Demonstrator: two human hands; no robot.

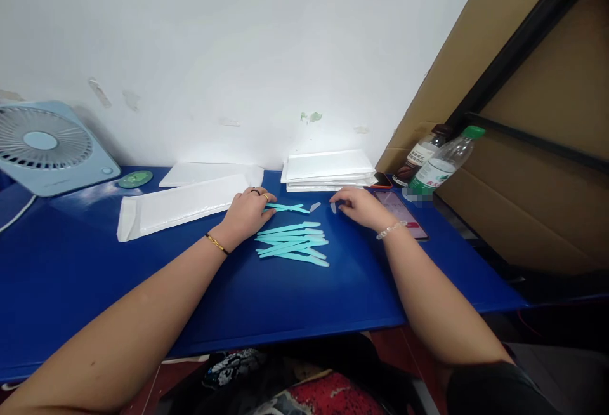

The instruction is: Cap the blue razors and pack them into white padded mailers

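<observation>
My left hand has its thumb and fingers closed around the handle ends of turquoise eyebrow razors, which cross at their blade ends. A small clear cap lies just beyond the tips of those razors. At the fingertips of my right hand is another clear blade cap, pinched between thumb and finger. Nearer to me, several more turquoise razors lie in a loose, partly crossed row, with pale caps over their right ends. Fine detail of the blades is too small to make out.
White padded envelopes lie at left; more are stacked by the wall. A blue fan and a green disc stand far left. On the right are a phone and two bottles on the blue tabletop.
</observation>
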